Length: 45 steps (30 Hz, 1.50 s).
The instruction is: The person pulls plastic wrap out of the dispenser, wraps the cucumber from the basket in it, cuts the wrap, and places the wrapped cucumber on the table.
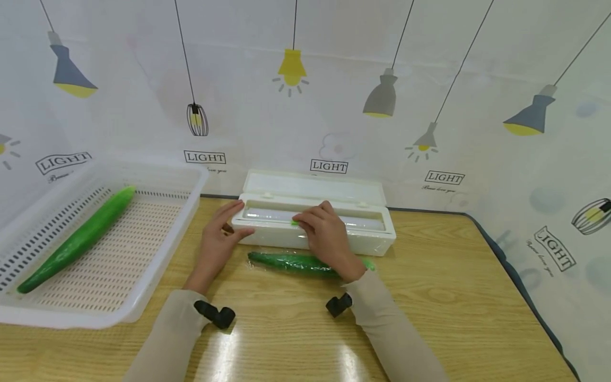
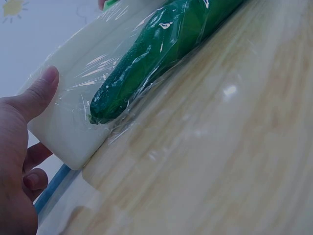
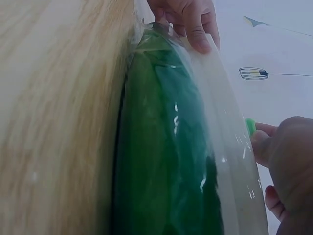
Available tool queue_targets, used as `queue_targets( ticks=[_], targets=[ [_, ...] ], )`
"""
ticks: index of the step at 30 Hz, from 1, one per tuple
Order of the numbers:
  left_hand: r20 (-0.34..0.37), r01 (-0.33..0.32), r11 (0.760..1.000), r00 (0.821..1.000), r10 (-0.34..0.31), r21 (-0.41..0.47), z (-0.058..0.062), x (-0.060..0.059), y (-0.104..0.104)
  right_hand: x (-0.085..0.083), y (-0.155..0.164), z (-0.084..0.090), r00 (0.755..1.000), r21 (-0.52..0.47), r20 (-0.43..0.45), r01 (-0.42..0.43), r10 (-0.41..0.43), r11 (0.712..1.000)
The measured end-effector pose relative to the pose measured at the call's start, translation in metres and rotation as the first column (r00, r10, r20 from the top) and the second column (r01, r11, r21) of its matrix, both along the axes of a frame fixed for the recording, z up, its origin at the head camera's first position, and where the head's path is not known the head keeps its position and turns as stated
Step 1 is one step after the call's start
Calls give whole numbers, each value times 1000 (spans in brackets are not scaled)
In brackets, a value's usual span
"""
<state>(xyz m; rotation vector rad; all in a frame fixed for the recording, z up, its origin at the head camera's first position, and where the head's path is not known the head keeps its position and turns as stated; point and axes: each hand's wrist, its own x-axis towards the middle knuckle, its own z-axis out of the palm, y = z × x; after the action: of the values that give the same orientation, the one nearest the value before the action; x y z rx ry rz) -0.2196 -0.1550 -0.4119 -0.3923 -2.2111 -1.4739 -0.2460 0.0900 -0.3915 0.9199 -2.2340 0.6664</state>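
Observation:
A white cling film dispenser box (image 1: 274, 237) lies across the table with its lid (image 1: 312, 187) raised and a film roll (image 1: 365, 223) inside. My left hand (image 1: 219, 233) grips its left end, thumb (image 2: 46, 85) on the front face and fingers around the end. On the box's front top edge, my right hand (image 1: 326, 233) pinches a small green slide cutter (image 1: 294, 223) between thumb and fingers. Just in front of the box lies a cucumber (image 1: 286, 261) under clear film, its right part hidden by the right wrist. The film stretches from the cucumber over the box front.
At the left stands a white plastic basket (image 1: 193, 212) with a slotted bottom, holding another cucumber (image 1: 81, 241). Behind the table (image 1: 286, 329) hangs a backdrop (image 1: 334, 106) printed with lamps. Black wrist cameras are strapped to both forearms.

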Motion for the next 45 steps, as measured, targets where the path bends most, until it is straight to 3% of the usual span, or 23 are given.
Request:
queue_targets(
  ticks=[4,11,19,45],
  targets=[
    [-2,-4,1000,1000,4,3,1,1,0,1,4,1,1000,13,2,7,-7,1000],
    [21,6,1000,1000,-6,-3,-31,-22,-13,2,12,-1,1000,8,-6,-9,9,1000],
    [-10,11,1000,1000,-11,14,-30,-22,-13,3,21,-1,1000,8,-15,2,-2,1000],
    [24,12,1000,1000,-12,12,-33,-25,-14,3,37,-3,999,21,-49,0,1,1000]
  ],
)
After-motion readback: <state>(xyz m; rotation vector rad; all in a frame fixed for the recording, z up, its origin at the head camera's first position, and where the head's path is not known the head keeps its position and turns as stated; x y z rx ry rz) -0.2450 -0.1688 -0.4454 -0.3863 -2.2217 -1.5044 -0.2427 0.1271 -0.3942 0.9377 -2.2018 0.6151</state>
